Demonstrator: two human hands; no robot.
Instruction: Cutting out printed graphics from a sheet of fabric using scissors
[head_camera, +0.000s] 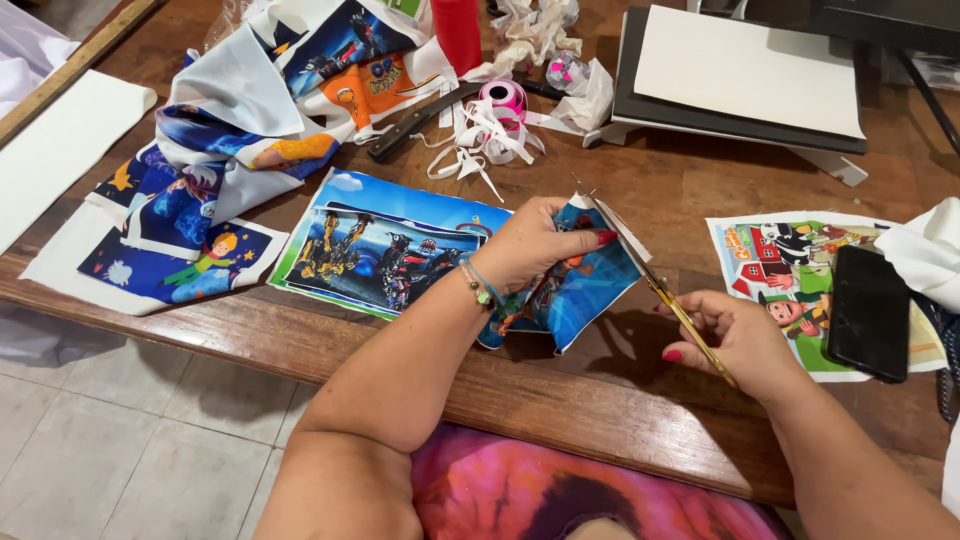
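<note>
Surface: a brown wooden table (620, 410) with a worn front edge, crowded with printed cloth and paper.
Floor: pale grey tiles (130, 440) are seen below the table edge, on the left.
Left hand (535, 245): closed on a blue printed fabric piece (590, 285), thumb and fingers pinching its upper edge; the piece is lifted a little above the table, near the middle.
Right hand (735, 340): closed around the handles of gold scissors (665, 295); the blades point up and left and meet the white edge of the fabric piece.
Under the left wrist: a flat stack of printed sheets (385, 245) with robot pictures, lying on the table.
Far left: a heap of printed cloths (240, 120), blue, white and orange, partly folded over each other.
Back centre: a pink ribbon roll (503, 98) with loose white ribbon around it, and a dark-handled knife (415, 122) just beside.
Back right: a white board on a dark flat press (745, 75).
Right side: a farm-picture sheet (785, 265) with a black phone (868, 312) lying on it.
</note>
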